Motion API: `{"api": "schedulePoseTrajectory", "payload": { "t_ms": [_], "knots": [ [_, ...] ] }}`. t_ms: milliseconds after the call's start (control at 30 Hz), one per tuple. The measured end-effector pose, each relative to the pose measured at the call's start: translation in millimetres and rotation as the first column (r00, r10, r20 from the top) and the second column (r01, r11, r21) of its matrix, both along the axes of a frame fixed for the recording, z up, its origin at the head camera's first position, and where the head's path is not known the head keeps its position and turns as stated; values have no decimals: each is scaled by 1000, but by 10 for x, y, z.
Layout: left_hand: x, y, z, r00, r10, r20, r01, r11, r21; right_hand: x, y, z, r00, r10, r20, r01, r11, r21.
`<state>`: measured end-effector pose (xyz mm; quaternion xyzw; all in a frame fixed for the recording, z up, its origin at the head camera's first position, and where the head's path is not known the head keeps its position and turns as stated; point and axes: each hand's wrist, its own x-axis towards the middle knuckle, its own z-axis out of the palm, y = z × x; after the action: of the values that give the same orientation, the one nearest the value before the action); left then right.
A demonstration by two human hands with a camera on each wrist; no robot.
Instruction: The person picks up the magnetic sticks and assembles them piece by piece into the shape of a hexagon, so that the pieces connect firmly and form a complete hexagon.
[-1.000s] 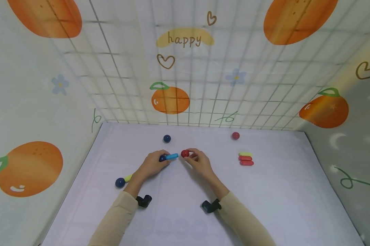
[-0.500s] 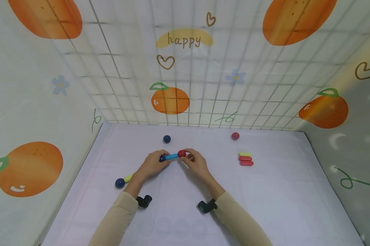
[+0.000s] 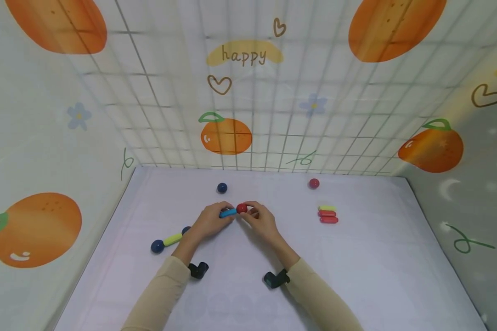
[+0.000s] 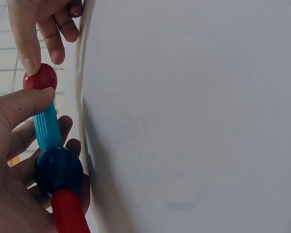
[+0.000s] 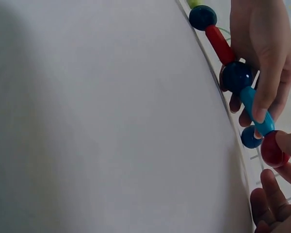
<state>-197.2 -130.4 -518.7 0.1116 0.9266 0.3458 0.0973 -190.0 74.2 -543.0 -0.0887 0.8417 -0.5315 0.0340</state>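
Observation:
My left hand (image 3: pixel 209 221) grips a light blue rod (image 4: pixel 47 127) between thumb and fingers. A red ball (image 3: pixel 242 208) sits at that rod's far end, pinched by the thumb and finger of my right hand (image 3: pixel 263 222). Behind the rod, a dark blue ball (image 4: pixel 58 170) joins it to a red rod (image 5: pixel 219 44), both lying by the left hand. In the right wrist view the red rod runs on to another dark blue ball (image 5: pixel 202 18). The head view shows a yellow-green rod (image 3: pixel 172 239) with a dark blue ball (image 3: pixel 157 246) at its outer end; my left hand hides the middle of the chain.
A loose dark blue ball (image 3: pixel 222 188) lies behind the left hand. Toward the back right is a loose red ball (image 3: pixel 313 183). In front of it lie a yellow-green rod (image 3: pixel 327 208) and two red rods (image 3: pixel 329 220), side by side on the white table (image 3: pixel 381 257).
My right hand has moved left, bringing the red ball against the light blue rod's end. My left hand has shifted its hold onto the rod, uncovering more of the yellow-green rod and a dark blue ball.

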Motion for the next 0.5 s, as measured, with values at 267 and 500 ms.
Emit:
{"api": "schedulePoseTrajectory", "payload": {
  "t_ms": [267,500],
  "knots": [
    [1,31,10,1000,4,1,-4,1000,-5,-1,-9,-20,1000,-4,0,4,1000,16],
    [-6,28,3,1000,-2,-7,2,1000,-4,16,-7,2,1000,6,-9,-6,1000,10]
  ]
}}
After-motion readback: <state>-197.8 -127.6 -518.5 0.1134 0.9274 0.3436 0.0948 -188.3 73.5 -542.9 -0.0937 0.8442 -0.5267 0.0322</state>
